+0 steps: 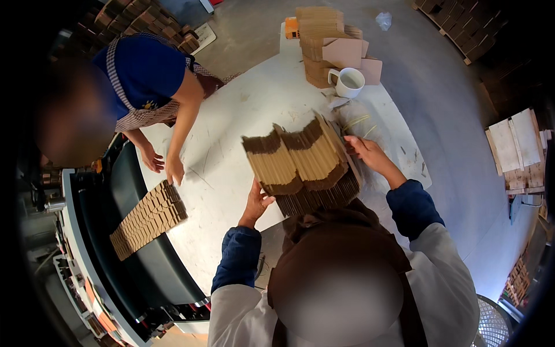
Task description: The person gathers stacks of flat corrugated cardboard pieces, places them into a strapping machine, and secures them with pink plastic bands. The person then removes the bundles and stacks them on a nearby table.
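In front of me, a thick stack of folded cardboard box blanks stands between my two hands, tan with dark brown bands. My left hand presses against its near left side, thumb toward me and most fingers hidden by the cardboard. At the opposite end, my right hand grips the edge of the stack, with fingers bent onto the far right side. Part of the stack rests close to the edge of the white table beneath it.
Leftward, a co-worker's hands hover near a fanned row of cardboard pieces on a dark conveyor belt. Farther back on the table are more cardboard stacks, a white mug and an orange object. Yellowish straps lie beyond my right hand.
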`<action>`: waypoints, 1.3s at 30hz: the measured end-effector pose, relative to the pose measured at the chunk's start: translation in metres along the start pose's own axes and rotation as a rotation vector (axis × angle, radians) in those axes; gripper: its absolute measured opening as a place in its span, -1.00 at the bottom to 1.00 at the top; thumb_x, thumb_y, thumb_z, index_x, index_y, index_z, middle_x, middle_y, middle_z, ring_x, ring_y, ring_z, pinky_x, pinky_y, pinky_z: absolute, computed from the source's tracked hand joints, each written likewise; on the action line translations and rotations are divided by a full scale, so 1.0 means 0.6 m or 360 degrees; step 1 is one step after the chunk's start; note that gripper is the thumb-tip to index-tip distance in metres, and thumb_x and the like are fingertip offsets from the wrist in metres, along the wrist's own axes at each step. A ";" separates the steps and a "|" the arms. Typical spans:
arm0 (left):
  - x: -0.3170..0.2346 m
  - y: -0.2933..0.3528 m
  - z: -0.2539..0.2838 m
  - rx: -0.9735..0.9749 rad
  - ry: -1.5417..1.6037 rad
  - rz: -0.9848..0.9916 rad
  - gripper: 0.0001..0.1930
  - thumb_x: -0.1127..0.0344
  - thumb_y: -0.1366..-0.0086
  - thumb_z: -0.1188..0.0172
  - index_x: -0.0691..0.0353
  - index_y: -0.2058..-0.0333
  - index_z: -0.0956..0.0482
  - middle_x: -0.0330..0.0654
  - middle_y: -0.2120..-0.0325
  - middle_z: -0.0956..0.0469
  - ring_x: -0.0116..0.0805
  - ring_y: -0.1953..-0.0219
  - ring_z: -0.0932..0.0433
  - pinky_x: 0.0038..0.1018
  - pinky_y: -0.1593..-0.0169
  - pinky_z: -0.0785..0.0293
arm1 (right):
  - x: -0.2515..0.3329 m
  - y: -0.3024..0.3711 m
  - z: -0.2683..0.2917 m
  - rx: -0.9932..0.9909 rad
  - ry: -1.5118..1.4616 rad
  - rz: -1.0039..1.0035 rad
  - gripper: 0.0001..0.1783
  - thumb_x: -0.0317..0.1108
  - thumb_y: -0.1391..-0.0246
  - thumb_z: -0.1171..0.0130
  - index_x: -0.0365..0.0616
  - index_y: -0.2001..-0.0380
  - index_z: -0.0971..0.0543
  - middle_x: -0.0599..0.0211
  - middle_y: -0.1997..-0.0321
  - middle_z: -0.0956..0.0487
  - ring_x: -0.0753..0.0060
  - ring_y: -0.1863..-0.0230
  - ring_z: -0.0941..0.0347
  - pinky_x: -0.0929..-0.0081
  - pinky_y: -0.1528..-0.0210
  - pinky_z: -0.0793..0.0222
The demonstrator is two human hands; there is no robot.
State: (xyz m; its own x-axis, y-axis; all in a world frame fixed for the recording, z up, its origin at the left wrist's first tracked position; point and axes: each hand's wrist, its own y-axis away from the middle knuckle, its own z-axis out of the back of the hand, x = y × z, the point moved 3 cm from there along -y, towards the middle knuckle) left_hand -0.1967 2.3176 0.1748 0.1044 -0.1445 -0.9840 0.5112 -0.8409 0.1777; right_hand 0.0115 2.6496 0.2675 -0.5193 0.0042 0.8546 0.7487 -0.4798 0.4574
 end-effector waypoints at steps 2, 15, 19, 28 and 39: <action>0.027 0.010 0.007 0.0072 -0.0330 0.0035 -0.09 -0.10 0.04 -0.47 0.31 -0.16 -0.26 -0.06 -0.04 -0.47 -0.15 -0.07 -0.47 -0.32 -0.08 -0.42 | -0.028 -0.003 -0.008 -0.0078 0.0302 0.0149 -0.38 0.14 -0.31 0.19 -0.10 -0.17 -0.43 0.06 -0.05 -0.56 -0.07 -0.07 -0.46 0.27 -0.11 -0.32; -0.016 -0.004 -0.056 -0.0060 -0.0809 -0.0291 0.17 0.04 0.17 -0.50 0.33 -0.32 0.02 0.25 -0.22 -0.12 0.27 -0.26 -0.13 -0.12 -0.26 -0.24 | -0.058 0.003 -0.059 -0.0199 0.0519 0.0146 -0.41 0.08 -0.36 0.33 -0.10 -0.16 -0.41 -0.05 -0.05 -0.52 -0.13 -0.10 -0.42 0.24 -0.12 -0.32; -0.134 -0.007 -0.050 -0.0085 -0.0781 -0.0272 0.13 -0.07 0.06 -0.47 0.37 -0.32 0.02 0.23 -0.19 -0.16 0.20 -0.20 -0.24 -0.17 -0.15 -0.38 | -0.119 -0.014 -0.062 -0.0259 0.0340 0.0198 -0.44 0.04 -0.39 0.37 -0.05 -0.15 -0.43 -0.09 0.02 -0.52 -0.20 0.07 -0.45 0.15 0.04 -0.37; -0.317 -0.001 -0.031 -0.0136 -0.1701 -0.0127 0.08 -0.32 0.04 -0.33 0.40 -0.25 -0.15 0.20 -0.10 -0.28 0.18 -0.11 -0.35 -0.14 -0.10 -0.40 | -0.123 -0.072 -0.166 0.0182 -0.1021 0.0145 -0.43 -0.04 -0.29 0.01 -0.28 -0.16 -0.39 0.16 -0.15 -0.47 0.26 -0.06 -0.43 0.31 -0.06 -0.35; -0.340 -0.098 -0.246 -0.0092 -0.1955 -0.0357 0.00 -0.31 0.07 -0.29 0.14 -0.27 -0.23 0.02 -0.16 -0.27 0.14 -0.09 -0.26 -0.08 -0.17 -0.22 | -0.270 -0.047 -0.151 -0.0095 -0.1929 -0.0236 -0.60 -0.12 -0.33 0.14 -0.25 0.20 -0.53 0.18 0.30 -0.60 0.28 0.30 -0.57 0.37 0.26 -0.49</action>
State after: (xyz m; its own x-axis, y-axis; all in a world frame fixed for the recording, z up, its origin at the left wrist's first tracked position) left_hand -0.1220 2.4735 0.3672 -0.8384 -0.4183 -0.3495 0.4548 -0.8902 -0.0255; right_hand 0.0373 2.5826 0.0938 0.1460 0.8619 0.4856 0.6783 -0.4445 0.5851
